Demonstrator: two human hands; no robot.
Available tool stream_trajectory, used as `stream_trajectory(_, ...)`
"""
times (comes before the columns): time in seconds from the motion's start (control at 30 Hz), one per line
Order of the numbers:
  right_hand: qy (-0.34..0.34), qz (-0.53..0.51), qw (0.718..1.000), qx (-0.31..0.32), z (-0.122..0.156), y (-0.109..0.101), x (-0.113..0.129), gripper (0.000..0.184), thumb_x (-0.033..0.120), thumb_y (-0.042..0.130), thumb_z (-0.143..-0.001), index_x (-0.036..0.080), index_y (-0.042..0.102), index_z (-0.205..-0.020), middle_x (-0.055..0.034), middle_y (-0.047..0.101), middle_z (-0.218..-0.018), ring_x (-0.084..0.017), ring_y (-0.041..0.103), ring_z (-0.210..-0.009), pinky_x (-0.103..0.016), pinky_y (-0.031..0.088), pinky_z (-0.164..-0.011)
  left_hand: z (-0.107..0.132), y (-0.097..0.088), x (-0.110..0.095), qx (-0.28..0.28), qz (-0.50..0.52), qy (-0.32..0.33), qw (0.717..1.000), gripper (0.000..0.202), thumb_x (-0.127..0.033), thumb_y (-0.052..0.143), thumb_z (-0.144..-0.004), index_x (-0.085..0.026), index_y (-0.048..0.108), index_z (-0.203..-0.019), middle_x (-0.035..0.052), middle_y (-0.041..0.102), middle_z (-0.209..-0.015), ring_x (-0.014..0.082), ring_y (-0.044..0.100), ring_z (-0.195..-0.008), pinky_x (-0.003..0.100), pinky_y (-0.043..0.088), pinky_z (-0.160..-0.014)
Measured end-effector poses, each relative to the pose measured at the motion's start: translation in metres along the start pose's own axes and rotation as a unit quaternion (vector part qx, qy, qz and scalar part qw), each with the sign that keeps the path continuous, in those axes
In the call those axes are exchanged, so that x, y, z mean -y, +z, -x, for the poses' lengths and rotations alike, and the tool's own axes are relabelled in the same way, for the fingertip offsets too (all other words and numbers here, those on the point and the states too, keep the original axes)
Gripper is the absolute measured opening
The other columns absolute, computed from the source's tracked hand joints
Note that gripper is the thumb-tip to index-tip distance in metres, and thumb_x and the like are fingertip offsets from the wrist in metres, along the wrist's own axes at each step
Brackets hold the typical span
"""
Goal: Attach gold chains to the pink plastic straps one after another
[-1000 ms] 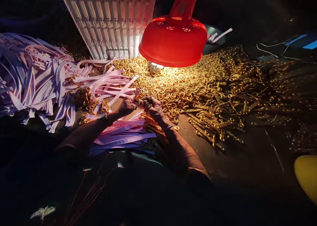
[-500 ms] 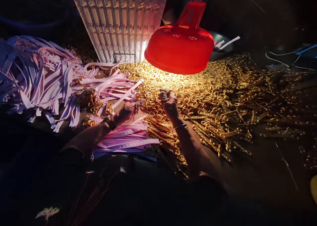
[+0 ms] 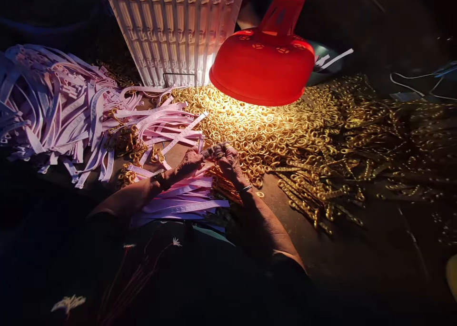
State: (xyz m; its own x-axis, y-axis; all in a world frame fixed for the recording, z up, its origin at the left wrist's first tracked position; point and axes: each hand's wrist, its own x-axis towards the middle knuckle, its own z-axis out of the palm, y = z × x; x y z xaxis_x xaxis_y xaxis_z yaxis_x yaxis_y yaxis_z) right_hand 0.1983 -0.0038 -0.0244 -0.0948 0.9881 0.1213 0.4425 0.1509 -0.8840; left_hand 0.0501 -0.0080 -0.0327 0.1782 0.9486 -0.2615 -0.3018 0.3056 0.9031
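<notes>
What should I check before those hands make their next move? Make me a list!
1. Red lamp lit: ok, glowing over the gold rings.
2. Left hand and right hand close together: ok.
3. Pink straps near the left hand: ok.
4. Every ring in the heap: not ok, a single ring lies apart.
5. What both hands hold: cannot tell, too small and shadowy.

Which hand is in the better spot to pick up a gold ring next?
Probably the right hand: it's close beside the pile of gold rings, while the left hand is nearer the pink straps.
</notes>
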Motion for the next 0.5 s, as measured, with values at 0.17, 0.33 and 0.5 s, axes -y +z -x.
stream_trajectory(0.17, -0.019, 0.056, 0.998, 0.001, 0.002, -0.022, -0.001, 0.039, 0.054, 0.043, -0.09, 0.023, 0.037, -0.068, 0.0007, 0.045, -0.062, -0.014, 0.036, -0.062, -0.029, 0.03, -0.058, 0.01, 0.002, -0.016, 0.003, -0.06, 0.003, 0.998, 0.017, -0.017, 0.071, -0.067, -0.013, 0.056, -0.06, -0.0051, 0.044, -0.045, 0.0021, 0.028, -0.035, 0.019, 0.018, -0.039)
stream_trajectory(0.33, -0.066, 0.143, 0.986, -0.049, 0.003, -0.026, -0.002, 0.033, 0.041, 0.045, -0.09, 0.024, 0.034, -0.065, -0.0006, 0.044, -0.06, -0.014, 0.036, -0.06, -0.03, 0.029, -0.06, 0.013, 0.007, -0.027, -0.006, -0.139, -0.004, 0.99, 0.021, -0.007, 0.061, -0.066, -0.014, 0.05, -0.049, -0.0021, 0.047, -0.044, 0.0059, 0.041, -0.04, 0.019, 0.031, -0.043)
stream_trajectory(0.5, -0.064, 0.186, 0.98, -0.031, 0.002, -0.023, -0.001, 0.027, 0.032, 0.049, -0.086, 0.024, 0.034, -0.065, -0.0013, 0.045, -0.06, -0.016, 0.038, -0.059, -0.029, 0.027, -0.06, 0.022, 0.014, -0.035, 0.015, -0.169, 0.003, 0.986, 0.023, -0.018, 0.066, -0.072, -0.013, 0.055, -0.052, -0.0027, 0.045, -0.042, 0.0046, 0.033, -0.036, 0.02, 0.022, -0.039)
